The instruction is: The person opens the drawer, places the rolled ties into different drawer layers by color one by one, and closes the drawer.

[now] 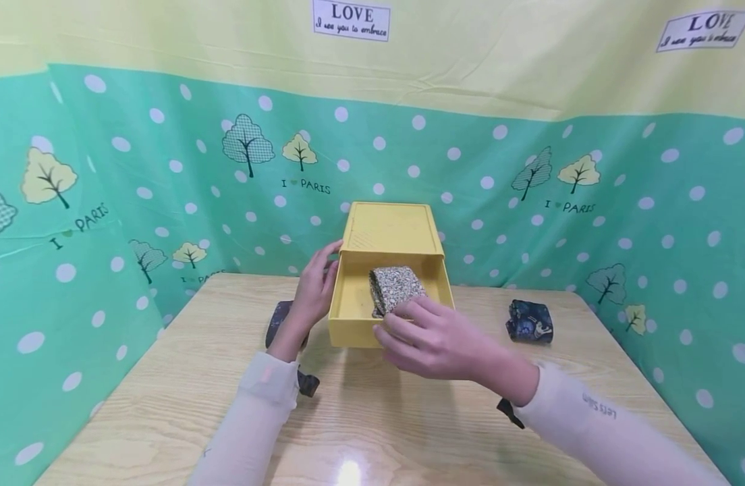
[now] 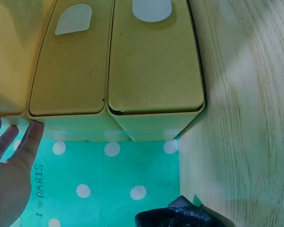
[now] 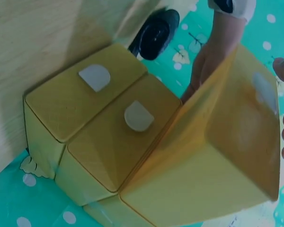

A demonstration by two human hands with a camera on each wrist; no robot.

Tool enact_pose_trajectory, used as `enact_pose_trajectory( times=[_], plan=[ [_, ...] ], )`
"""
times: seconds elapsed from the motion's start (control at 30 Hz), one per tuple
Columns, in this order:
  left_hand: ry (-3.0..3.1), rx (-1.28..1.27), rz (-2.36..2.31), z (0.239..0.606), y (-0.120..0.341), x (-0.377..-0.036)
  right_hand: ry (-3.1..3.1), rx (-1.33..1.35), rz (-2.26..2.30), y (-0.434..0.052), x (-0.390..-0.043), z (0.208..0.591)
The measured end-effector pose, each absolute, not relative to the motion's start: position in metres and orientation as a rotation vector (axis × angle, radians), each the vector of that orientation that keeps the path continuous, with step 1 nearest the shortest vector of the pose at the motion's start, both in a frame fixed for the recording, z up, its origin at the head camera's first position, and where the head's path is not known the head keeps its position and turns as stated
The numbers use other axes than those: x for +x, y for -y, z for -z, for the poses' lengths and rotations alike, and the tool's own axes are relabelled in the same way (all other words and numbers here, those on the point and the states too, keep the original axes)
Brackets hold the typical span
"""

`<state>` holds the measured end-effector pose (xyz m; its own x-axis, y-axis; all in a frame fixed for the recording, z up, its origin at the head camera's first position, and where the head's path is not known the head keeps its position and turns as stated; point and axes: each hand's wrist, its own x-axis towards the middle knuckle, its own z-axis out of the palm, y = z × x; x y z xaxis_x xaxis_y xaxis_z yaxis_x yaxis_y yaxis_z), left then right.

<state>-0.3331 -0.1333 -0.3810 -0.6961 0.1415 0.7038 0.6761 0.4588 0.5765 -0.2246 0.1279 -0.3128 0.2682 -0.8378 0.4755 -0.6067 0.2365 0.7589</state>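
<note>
A yellow drawer box [image 1: 389, 229] stands at the back of the wooden table [image 1: 378, 418]. Its top drawer [image 1: 351, 300] is pulled out toward me. A speckled rolled cloth [image 1: 395, 287] lies inside the drawer. My right hand [image 1: 430, 337] reaches over the drawer's front wall, its relaxed fingers touching the roll's near end. My left hand [image 1: 314, 287] lies flat with straight fingers against the box's left side; in the left wrist view its fingers [image 2: 31, 142] sit at the box corner. In the right wrist view the open drawer [image 3: 213, 161] juts out over two shut drawers [image 3: 113, 123].
A dark patterned rolled cloth [image 1: 529, 321] lies on the table to the right of the box. Another dark roll [image 1: 278, 322] lies to the left, partly behind my left wrist. A green dotted curtain [image 1: 135, 189] closes in the table on three sides.
</note>
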Motion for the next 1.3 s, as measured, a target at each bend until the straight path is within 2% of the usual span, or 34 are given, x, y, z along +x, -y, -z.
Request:
enact_pose_trajectory(
  times=[0.63, 1.3],
  plan=[
    [2.117, -0.691, 1.191, 0.382, 0.133, -0.334, 1.54, 1.367, 0.422, -0.128, -0.208, 0.34],
    [2.106, -0.699, 1.2, 0.381, 0.133, -0.333, 1.501, 1.34, 0.384, -0.128, -0.213, 0.341]
  ],
)
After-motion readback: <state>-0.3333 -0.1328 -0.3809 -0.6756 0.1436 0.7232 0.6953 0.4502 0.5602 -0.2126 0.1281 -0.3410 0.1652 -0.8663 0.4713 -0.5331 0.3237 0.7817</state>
